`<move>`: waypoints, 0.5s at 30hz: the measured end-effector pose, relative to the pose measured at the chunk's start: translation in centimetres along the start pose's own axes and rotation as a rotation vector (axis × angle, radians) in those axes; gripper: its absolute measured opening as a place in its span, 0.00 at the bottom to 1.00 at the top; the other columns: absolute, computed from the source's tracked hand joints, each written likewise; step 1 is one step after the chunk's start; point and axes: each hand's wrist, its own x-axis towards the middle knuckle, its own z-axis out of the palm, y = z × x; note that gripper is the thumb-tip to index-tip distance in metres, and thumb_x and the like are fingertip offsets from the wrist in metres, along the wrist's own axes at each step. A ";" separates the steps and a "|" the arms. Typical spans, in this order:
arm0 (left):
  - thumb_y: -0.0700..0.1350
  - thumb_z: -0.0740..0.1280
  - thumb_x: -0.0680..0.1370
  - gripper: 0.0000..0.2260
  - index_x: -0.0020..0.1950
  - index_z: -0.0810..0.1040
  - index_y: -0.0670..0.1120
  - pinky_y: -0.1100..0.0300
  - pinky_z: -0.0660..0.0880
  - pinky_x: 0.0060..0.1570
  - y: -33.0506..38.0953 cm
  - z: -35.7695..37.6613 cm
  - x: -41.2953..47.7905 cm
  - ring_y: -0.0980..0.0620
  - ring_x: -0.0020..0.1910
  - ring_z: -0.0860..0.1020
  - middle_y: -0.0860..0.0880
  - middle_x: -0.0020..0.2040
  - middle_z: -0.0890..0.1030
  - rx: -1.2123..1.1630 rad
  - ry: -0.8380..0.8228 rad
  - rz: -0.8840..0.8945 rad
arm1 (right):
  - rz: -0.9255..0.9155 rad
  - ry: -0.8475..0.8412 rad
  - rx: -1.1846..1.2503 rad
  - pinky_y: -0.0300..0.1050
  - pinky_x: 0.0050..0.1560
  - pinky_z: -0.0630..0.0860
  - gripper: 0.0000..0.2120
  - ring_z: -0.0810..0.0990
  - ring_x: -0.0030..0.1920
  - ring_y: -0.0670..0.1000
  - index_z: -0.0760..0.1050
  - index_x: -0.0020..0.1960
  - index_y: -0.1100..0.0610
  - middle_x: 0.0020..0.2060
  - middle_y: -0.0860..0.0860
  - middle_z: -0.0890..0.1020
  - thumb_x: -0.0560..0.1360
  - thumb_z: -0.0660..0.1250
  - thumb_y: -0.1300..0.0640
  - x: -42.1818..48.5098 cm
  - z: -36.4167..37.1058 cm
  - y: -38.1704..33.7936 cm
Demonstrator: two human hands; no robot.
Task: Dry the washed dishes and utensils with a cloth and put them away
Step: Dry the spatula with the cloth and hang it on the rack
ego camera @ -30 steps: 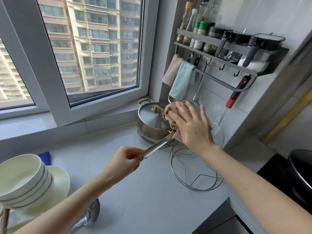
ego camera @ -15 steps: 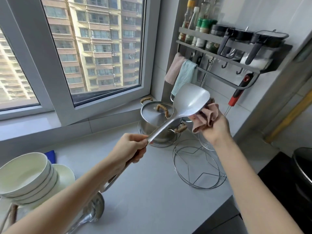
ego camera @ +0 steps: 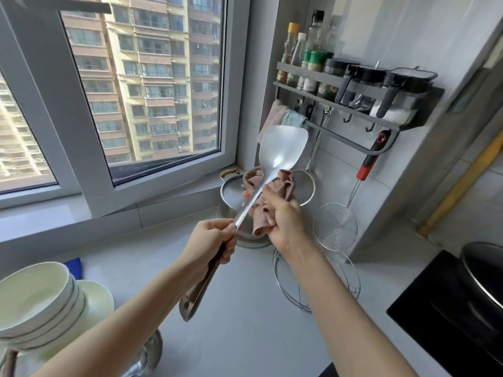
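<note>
Steel spatula (ego camera: 283,148) held aloft above the desk (ego camera: 245,336), blade up, in front of the wall rack (ego camera: 353,104). Left hand (ego camera: 209,240) gripping the handle, fingers curled fully round it. Right hand (ego camera: 285,221) clutching a bunched pink cloth (ego camera: 284,183), fingers closed on it, pressed against the shaft just below the blade. Behind, lidded steel pot (ego camera: 231,191); lower left, stacked white bowls (ego camera: 35,300).

The only camera rides on my head, a wide lens looking forward and down. It faces the corner where the window (ego camera: 152,91) meets the wall rack (ego camera: 430,104), the surface (ego camera: 258,336) close beneath. My left hand (ego camera: 209,240) and right hand (ego camera: 283,221) sit mid-frame, near the lens. Lines bow at the edges.
</note>
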 end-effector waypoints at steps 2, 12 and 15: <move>0.35 0.59 0.79 0.12 0.37 0.73 0.37 0.64 0.60 0.24 0.2 0.1 0.2 0.51 0.24 0.63 0.46 0.25 0.67 0.015 0.035 0.052 | 0.001 0.007 -0.055 0.57 0.47 0.75 0.05 0.79 0.44 0.61 0.72 0.47 0.59 0.44 0.63 0.81 0.76 0.66 0.66 -0.7 1.4 0.9; 0.48 0.62 0.80 0.11 0.44 0.81 0.44 0.58 0.79 0.46 0.4 -2.6 -0.4 0.49 0.41 0.82 0.44 0.44 0.83 0.244 0.026 -0.019 | 0.046 0.135 -0.252 0.39 0.22 0.67 0.09 0.72 0.21 0.48 0.70 0.39 0.63 0.27 0.57 0.73 0.74 0.65 0.72 -0.2 0.5 1.4; 0.54 0.61 0.79 0.12 0.48 0.79 0.47 0.54 0.76 0.54 1.9 -4.4 1.0 0.48 0.49 0.81 0.45 0.50 0.83 0.213 0.153 0.044 | 0.134 -0.009 -0.365 0.39 0.21 0.68 0.08 0.73 0.22 0.48 0.71 0.41 0.63 0.29 0.56 0.74 0.74 0.65 0.73 -1.0 -0.6 0.9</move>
